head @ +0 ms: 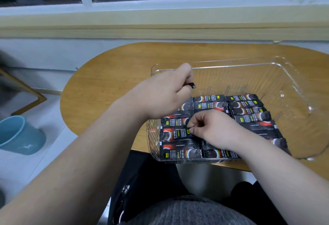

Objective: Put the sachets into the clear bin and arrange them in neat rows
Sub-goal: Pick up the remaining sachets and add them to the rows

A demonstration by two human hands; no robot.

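Sachets [210, 100] mostly sit in three rows filling the near half of the clear bin [288, 75]; the far half looks bare. Left hand [169, 91] grips a spare sachet [191, 84] above it, right hand [211, 128] pinches one in the row. Roughly halfway, I'd guess.

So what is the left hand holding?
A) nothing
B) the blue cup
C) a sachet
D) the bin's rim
C: the dark end of a sachet pokes out of the curled left hand, raised over the bin.
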